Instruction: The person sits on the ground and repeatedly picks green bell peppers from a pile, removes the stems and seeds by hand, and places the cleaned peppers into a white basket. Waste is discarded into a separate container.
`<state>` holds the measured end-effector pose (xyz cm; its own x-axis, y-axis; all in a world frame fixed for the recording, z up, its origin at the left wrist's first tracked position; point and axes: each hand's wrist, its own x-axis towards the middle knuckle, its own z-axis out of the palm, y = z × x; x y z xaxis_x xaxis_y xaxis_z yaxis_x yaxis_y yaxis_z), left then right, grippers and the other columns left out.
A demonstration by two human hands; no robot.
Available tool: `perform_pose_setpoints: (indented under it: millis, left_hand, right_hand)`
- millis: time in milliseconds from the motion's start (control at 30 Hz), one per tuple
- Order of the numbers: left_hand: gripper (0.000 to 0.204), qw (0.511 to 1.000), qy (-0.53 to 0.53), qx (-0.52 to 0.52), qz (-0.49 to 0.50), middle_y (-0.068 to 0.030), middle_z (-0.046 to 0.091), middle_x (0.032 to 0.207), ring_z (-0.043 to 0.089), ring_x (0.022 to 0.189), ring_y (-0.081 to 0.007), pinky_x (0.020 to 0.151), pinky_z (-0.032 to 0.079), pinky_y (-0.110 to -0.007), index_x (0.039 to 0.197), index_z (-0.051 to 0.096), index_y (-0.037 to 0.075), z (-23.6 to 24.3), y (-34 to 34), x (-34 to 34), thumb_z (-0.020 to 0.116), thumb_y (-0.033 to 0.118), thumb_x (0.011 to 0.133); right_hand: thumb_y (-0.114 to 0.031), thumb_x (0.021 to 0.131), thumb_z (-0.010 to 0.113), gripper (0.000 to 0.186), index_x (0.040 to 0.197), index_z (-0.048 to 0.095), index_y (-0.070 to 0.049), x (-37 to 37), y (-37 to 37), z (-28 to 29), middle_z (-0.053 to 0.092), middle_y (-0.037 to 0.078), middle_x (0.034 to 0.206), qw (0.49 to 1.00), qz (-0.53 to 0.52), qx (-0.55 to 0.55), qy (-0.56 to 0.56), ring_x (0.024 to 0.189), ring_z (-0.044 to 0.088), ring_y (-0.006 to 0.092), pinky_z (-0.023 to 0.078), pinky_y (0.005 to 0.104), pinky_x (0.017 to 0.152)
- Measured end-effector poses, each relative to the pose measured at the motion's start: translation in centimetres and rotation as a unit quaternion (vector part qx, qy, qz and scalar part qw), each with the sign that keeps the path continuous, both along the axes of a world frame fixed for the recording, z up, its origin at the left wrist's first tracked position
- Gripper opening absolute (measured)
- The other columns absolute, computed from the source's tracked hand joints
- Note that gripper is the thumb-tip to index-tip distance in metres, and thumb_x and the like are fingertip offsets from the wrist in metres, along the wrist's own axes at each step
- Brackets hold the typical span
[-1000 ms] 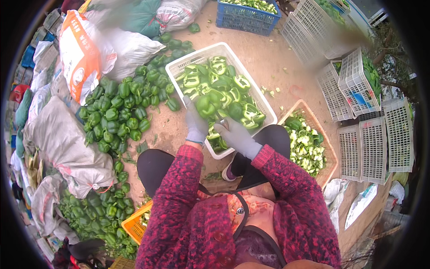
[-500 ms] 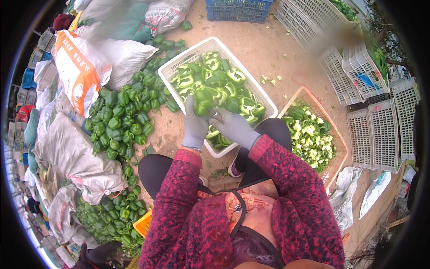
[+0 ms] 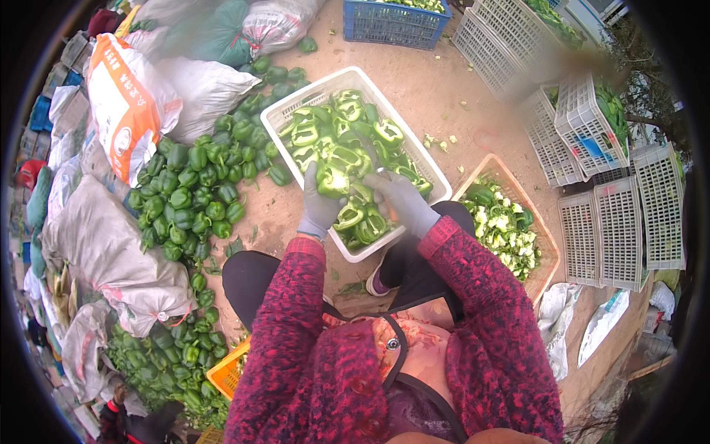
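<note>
My left hand (image 3: 321,207), in a grey glove, is closed on a green bell pepper (image 3: 334,182) whose pale cut inside shows. It holds the pepper over the near left part of a white crate (image 3: 356,255). Just to the right, my gloved right hand (image 3: 407,201) has its fingers curled together, apart from the pepper. Something small seems to be in it, too covered by the fingers to name. Cut green peppers (image 3: 347,137), open and hollow, fill the crate below both hands.
A pale orange crate (image 3: 549,255) of pepper cores (image 3: 506,229) stands by my right knee. Whole peppers (image 3: 188,192) lie heaped at the left among sacks (image 3: 122,255). A blue crate (image 3: 392,26) is at the far side; grey crates (image 3: 621,229) stand at the right.
The pepper in my left hand has turned, and its pale cut inside now shows. My right hand has drawn away from it to the right. The whole view has shifted slightly.
</note>
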<state>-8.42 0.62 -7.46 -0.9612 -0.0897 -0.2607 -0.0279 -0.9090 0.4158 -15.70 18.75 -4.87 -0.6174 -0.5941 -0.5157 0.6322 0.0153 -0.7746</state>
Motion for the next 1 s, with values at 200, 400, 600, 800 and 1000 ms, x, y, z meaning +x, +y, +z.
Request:
perform_pose_setpoints:
  millis: [200,400,600,800,1000]
  left_hand:
    - [0.083,0.966,-0.052,-0.152,-0.202,-0.0075,0.071,0.102,0.07,0.076,-0.0157,0.041,0.045,-0.022,0.133,0.06,0.004,-1.3,-1.0,-1.1,0.024,0.074,0.104]
    - [0.093,0.905,-0.066,-0.417,-0.041,-0.0145,0.066,0.112,0.067,0.095,-0.0189,0.07,0.057,-0.03,0.13,0.058,-0.006,-2.3,-0.2,-1.0,0.042,0.08,0.096]
    - [0.069,0.929,-0.135,-0.34,-0.053,-0.0112,0.065,0.107,0.066,0.09,-0.0203,0.073,0.058,-0.031,0.122,0.054,-0.001,2.4,3.0,0.8,0.058,0.064,0.099]
    - [0.058,0.936,-0.047,-0.34,-0.076,-0.0052,0.065,0.099,0.064,0.078,-0.0134,0.06,0.05,-0.025,0.122,0.05,0.005,4.4,4.2,0.7,0.055,0.059,0.103]
    - [0.054,0.942,-0.066,-0.329,-0.003,-0.0045,0.065,0.092,0.06,0.063,-0.0103,0.053,0.045,-0.021,0.117,0.049,0.004,2.7,6.4,0.6,0.062,0.054,0.102]
  right_hand:
    - [-0.027,0.093,0.076,0.051,0.134,0.06,-0.003,-1.8,-0.1,3.6,0.07,0.009,0.115,0.934,0.136,0.159,0.29,0.091,0.066,0.0173,0.054,0.0301,0.077]
    - [-0.042,0.086,0.081,0.058,0.123,0.067,0.0,-2.8,-1.1,5.1,0.073,0.015,0.114,0.952,0.071,0.205,0.217,0.103,0.07,0.0259,0.054,0.038,0.089]
    - [-0.047,0.082,0.082,0.066,0.122,0.062,0.001,-0.5,-1.7,4.9,0.072,0.015,0.103,0.852,-0.034,0.308,0.422,0.098,0.07,0.0292,0.054,0.0407,0.087]
    - [-0.047,0.082,0.084,0.072,0.13,0.06,0.001,0.1,-0.4,6.8,0.07,0.012,0.106,0.912,0.017,0.23,0.34,0.085,0.068,0.0195,0.055,0.0337,0.073]
    - [-0.036,0.088,0.081,0.061,0.132,0.061,0.001,-2.6,0.7,6.6,0.07,0.006,0.096,0.962,0.055,0.154,0.22,0.074,0.065,0.011,0.05,0.0237,0.061]
